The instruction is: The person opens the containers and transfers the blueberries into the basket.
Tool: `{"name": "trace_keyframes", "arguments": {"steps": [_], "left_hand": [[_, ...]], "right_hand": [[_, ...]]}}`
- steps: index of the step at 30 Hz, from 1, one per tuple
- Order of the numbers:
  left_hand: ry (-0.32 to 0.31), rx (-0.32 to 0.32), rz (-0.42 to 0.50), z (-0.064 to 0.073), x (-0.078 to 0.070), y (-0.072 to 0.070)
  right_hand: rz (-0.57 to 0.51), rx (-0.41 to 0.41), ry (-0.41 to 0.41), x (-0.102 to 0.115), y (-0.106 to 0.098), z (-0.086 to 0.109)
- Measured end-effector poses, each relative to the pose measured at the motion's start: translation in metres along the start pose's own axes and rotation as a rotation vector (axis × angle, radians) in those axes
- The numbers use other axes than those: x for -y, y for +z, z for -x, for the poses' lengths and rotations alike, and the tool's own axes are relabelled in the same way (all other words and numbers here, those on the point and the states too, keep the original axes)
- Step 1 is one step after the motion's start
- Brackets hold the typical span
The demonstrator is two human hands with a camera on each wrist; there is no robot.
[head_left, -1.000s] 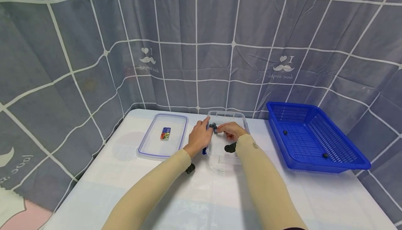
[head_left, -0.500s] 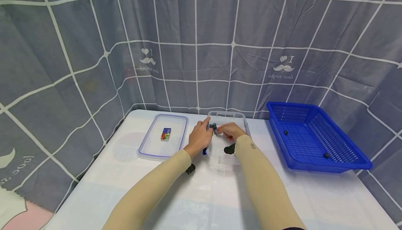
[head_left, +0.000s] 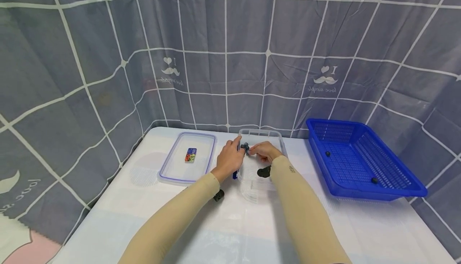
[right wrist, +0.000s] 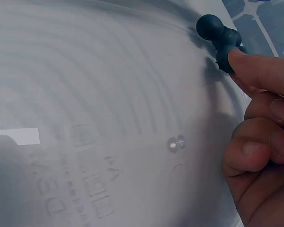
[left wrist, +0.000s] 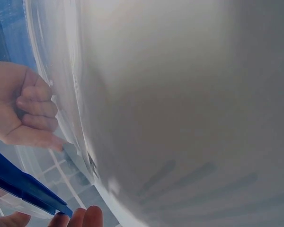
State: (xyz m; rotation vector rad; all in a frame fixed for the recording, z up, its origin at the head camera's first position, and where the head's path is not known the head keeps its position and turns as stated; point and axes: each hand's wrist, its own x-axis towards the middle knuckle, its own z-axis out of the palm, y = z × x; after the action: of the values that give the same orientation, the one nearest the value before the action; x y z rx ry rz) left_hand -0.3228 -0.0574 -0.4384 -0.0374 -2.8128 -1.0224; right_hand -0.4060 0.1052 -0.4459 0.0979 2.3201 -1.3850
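Note:
A clear plastic box (head_left: 249, 172) stands in the middle of the table, a blue latch (left wrist: 23, 187) hanging on its left side. My left hand (head_left: 229, 158) grips that left wall, with fingertips showing past the latch in the left wrist view. Inside the box, against the left wall, sits a small cluster of dark blue blueberries (head_left: 245, 147). My right hand (head_left: 265, 150) reaches in and pinches one blueberry (right wrist: 226, 57) between thumb and forefinger, its other fingers curled. Another blueberry (right wrist: 209, 27) lies right beside the pinched one.
Left of the box lies its clear lid (head_left: 173, 172), edged in blue and bearing a colourful label (head_left: 191, 155). At the right stands a blue slotted basket (head_left: 335, 190) holding two small dark balls, one of them a ball (head_left: 374, 180) near its front. A grey gridded curtain (head_left: 248, 71) hangs behind.

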Motion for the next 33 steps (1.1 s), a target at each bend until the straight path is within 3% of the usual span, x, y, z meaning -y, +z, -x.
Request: {"name": "trace_keyframes", "arguments": {"steps": [8,18,33], "left_hand": [[0.007,-0.009,0.004,0.001,0.001,0.002],[-0.006,-0.006,-0.007,0.002,0.001,0.001],[-0.005,-0.001,-0.006,0.001,0.000,0.000]], "right_hand": [[0.012,0.031,-0.002,0.001,-0.002,0.000],[0.009,0.076,-0.071,0.014,-0.015,0.000],[0.084,0.096,-0.204,0.053,-0.041,0.030]]}}
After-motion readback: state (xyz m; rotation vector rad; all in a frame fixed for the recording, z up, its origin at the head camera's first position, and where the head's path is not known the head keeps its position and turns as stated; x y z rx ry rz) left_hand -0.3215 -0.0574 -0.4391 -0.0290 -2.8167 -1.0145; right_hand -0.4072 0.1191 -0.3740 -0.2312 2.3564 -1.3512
